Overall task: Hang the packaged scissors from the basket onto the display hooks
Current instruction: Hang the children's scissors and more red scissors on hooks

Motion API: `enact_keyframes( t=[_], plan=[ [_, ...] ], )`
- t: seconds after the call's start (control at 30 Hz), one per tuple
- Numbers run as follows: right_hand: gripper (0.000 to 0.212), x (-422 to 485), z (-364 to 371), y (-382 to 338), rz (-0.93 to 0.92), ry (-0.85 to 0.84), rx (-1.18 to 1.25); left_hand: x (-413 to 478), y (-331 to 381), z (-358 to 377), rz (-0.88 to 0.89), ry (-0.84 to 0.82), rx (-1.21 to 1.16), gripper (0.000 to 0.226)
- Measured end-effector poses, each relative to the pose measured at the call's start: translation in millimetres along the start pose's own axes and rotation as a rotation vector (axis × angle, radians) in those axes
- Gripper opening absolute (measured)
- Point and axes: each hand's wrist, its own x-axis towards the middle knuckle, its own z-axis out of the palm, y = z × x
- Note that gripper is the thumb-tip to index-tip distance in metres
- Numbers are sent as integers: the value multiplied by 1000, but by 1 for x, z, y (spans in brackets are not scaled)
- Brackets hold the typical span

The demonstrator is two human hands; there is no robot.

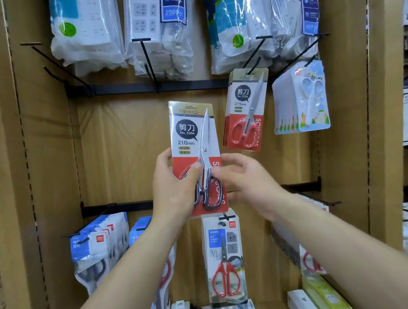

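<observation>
Two hands are raised before a display. A pack of steel scissors is held upright in the left hand, the thumb pressed on its front over the handles and the fingers wrapped behind its left edge. The right hand is set at the pack's right edge with fingers curled, one fingertip laid on the front; whether the edge is pinched cannot be told. The pack is kept in the air and is hung on nothing. Just below the fingers, red scissors are hung in their own packaging, and lower to the left of the fingers blue packs are crowded together. Behind the fingers a brown panel is seen. Up and to the right of the fingers, near the held pack's top, red-handled packs of the same make are hung, and further right white scissors are hung. Above the fingers a bare hook is fixed to a black rail. Highest above the fingers, bagged power strips are hung in a row.
</observation>
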Motion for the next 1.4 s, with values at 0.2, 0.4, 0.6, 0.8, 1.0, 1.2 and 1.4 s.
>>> enact_keyframes(
  t=[0.2, 0.4, 0.6, 0.8, 1.0, 1.2, 1.4],
  plan=[
    [52, -5, 2, 4, -51, 71, 28, -3, 3, 10, 2, -24, -5, 40],
    [45, -4, -3, 5, -98, 120, -2, -1, 8, 8, -46, -88, -17, 30],
    [42, -5, -13, 3, -122, 134, -37, 0, 10, 6, -51, -163, 11, 20],
    [45, 16, -45, -27, -261, 398, -57, 19, 0, -3, 79, -213, 465, 44],
    [28, 54, -81, -53, -289, 506, -50, 45, 8, -12, 183, -298, 907, 58],
    [20, 69, -94, -55, -247, 535, -103, 59, 14, -15, 227, -280, 1026, 58],
    [13, 81, -96, -58, -208, 575, -264, 56, 12, -13, 238, -287, 1025, 57]
  ],
)
